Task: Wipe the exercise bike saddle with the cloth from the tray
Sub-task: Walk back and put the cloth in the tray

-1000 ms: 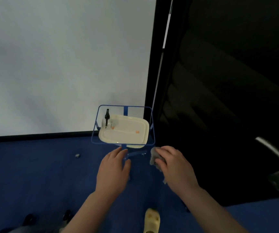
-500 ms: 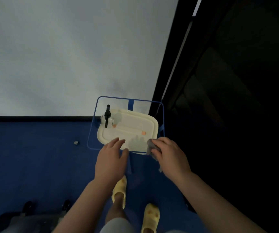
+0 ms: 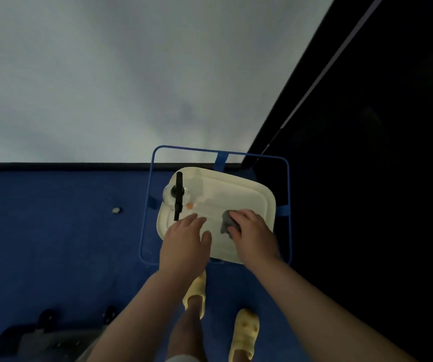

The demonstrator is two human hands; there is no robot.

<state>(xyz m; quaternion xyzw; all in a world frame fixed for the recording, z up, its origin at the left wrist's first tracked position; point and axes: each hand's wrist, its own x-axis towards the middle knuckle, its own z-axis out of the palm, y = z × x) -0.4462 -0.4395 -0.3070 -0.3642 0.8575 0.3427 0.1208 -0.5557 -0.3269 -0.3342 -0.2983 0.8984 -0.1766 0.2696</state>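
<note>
1. Over the near right part of the tray [image 3: 267, 202], your right hand [image 3: 256, 237] has its fingers curled closed around the grey cloth [image 3: 227, 223], which is bunched, with one corner hanging toward the tray floor. Your left hand [image 3: 184, 244] hovers over the tray's near left edge, fingers loosely spread and holding nothing.
2. Toward the tray's far left corner a spray bottle [image 3: 177, 194] with a black nozzle stands upright, near your left fingertips. A careless sweep of that hand could tip it over.
3. Around the tray runs a thin blue wire stand [image 3: 147, 205]. The tray looks only perched on it, so leaning on the near edge might tilt the tray or shift the whole stand.
4. The trailing corner of the cloth could drag across the tray and catch the small orange spot [image 3: 189, 205] beside the bottle; I cannot tell what that is.
5. No saddle is visible from this view, so you will have to turn away from the tray; the dark area to its right hides obstacles.
</note>
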